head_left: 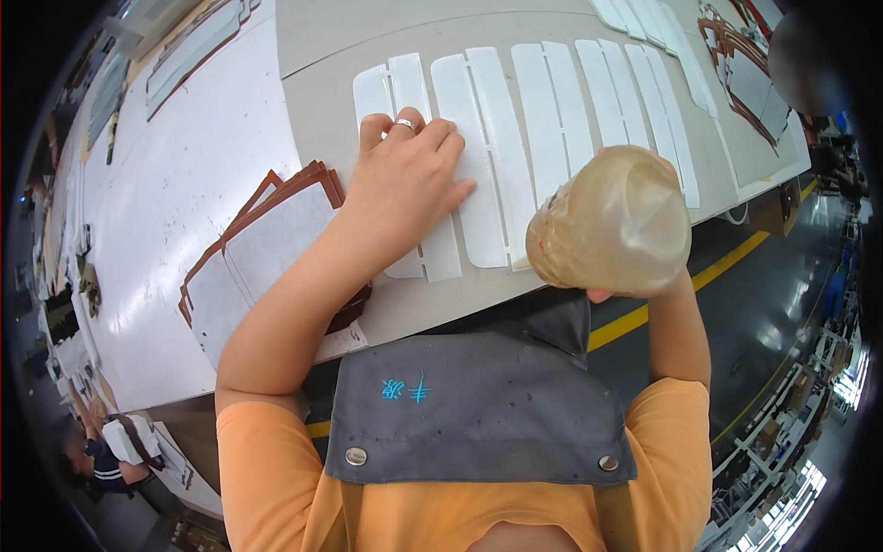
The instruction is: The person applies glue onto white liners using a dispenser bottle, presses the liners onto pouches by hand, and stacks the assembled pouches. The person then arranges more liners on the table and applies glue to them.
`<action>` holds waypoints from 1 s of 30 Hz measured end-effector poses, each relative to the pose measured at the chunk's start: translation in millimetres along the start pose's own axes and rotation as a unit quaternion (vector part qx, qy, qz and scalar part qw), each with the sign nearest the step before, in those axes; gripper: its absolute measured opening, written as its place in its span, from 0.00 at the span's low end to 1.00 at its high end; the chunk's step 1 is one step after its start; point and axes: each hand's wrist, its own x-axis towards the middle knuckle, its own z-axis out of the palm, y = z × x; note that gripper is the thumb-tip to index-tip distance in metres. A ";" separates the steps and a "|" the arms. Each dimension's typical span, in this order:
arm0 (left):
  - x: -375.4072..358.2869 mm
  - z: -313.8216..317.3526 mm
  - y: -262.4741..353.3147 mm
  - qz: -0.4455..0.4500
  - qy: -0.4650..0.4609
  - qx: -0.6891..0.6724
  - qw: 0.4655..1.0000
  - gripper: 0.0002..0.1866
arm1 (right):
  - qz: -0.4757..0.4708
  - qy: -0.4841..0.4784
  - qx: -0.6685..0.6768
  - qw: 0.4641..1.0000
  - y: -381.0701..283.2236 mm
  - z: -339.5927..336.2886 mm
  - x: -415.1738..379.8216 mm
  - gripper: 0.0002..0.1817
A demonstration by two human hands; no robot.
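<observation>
My left hand, with a ring on one finger, rests on the white panels at the left end of a row. Its fingers are bent, their tips hidden, and the thumb points out to the right. Under it lies a slotted white panel, next to another white panel. My right hand grips a cloudy, translucent plastic bottle, tilted with its base toward me. Most of that hand is hidden behind the bottle. The bottle's narrow tip points down-left, near the lower end of the second panel.
More white panels lie side by side on the grey board. A stack of brown-edged pieces sits by my left forearm. Further brown-edged pieces lie at the far right. A person is at lower left. The table edge drops to a floor with yellow lines.
</observation>
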 end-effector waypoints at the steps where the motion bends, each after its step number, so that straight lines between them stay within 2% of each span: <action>1: 0.3 -0.5 0.3 0.000 -0.001 0.000 1.000 0.17 | -0.025 -0.020 -0.029 0.999 -3.2 -2.1 2.9 0.60; 2: -0.1 0.1 0.2 -0.001 -0.002 0.000 1.000 0.17 | -0.052 -0.038 -0.057 0.996 -6.5 -4.2 5.7 0.61; 4: -0.7 -0.1 -0.3 -0.004 -0.005 -0.001 1.000 0.17 | -0.021 -0.019 -0.068 0.997 -8.1 -10.0 2.8 0.60; 7: -0.9 -0.5 0.1 -0.007 -0.011 -0.009 1.000 0.17 | 0.093 0.075 0.008 0.993 -12.8 -17.5 -5.7 0.58; 9: -0.7 -0.1 -0.2 -0.005 -0.012 -0.015 1.000 0.17 | 0.107 0.134 0.056 0.984 0.7 -34.9 -14.9 0.54; 11: -0.9 0.0 0.2 -0.005 -0.010 -0.014 1.000 0.17 | 0.051 0.197 0.088 0.975 15.8 -52.0 -3.8 0.45; 12: -1.0 -0.2 0.1 -0.005 -0.009 -0.013 1.000 0.17 | 0.034 0.301 0.143 0.942 19.6 -52.3 8.9 0.36; 15: -0.9 -1.5 0.0 -0.001 -0.010 -0.019 1.000 0.17 | 0.029 0.315 0.302 0.899 29.7 -59.7 54.3 0.26; 19: -0.7 0.1 -0.4 -0.003 -0.011 -0.016 1.000 0.17 | 0.037 0.308 0.137 0.941 52.5 -38.7 97.5 0.23; 21: -1.4 1.6 -1.1 -0.001 -0.006 -0.018 1.000 0.17 | 0.050 0.260 0.095 0.960 60.5 -28.0 108.2 0.21; 27: -1.2 3.0 -2.7 0.000 -0.004 -0.020 1.000 0.17 | 0.046 0.233 0.036 0.971 69.4 -6.8 131.6 0.19; 30: -1.3 2.4 -2.5 -0.001 -0.006 -0.017 1.000 0.17 | 0.078 0.202 0.021 0.976 79.3 -5.6 131.1 0.29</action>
